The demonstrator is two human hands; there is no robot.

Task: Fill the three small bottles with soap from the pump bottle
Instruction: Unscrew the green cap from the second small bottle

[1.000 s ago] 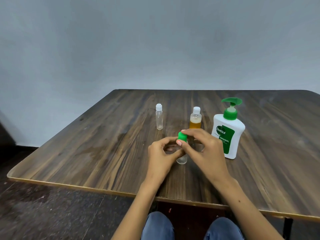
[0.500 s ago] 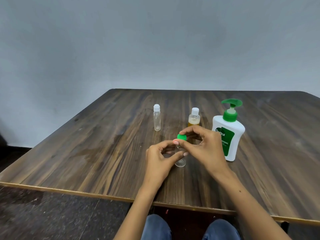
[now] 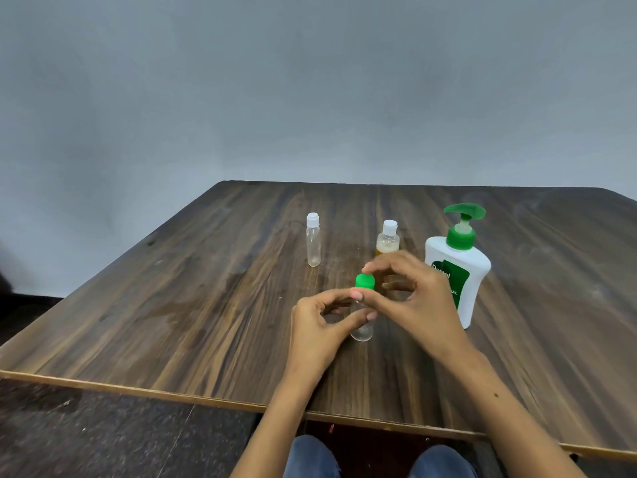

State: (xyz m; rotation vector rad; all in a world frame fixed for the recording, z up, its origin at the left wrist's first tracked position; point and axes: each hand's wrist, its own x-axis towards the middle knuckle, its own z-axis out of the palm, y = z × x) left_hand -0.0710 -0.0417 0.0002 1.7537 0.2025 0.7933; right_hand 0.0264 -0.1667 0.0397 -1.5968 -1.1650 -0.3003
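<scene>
Plain room: wooden table [image 3: 206,305] (bare grey wall [image 3: 310,81]).

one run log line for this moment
left hand holds clear small bottle | right hand pinches its green cap | pump bottle untouched

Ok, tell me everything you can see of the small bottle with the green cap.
The green-capped bottle is small, clear, seemingly plastic, and looks empty. It stands upright on the wooden table, left of the pump bottle. Its green cap sits on top. The left hand grips the body; the right hand pinches the cap. The fingers hide much of the body.
</scene>
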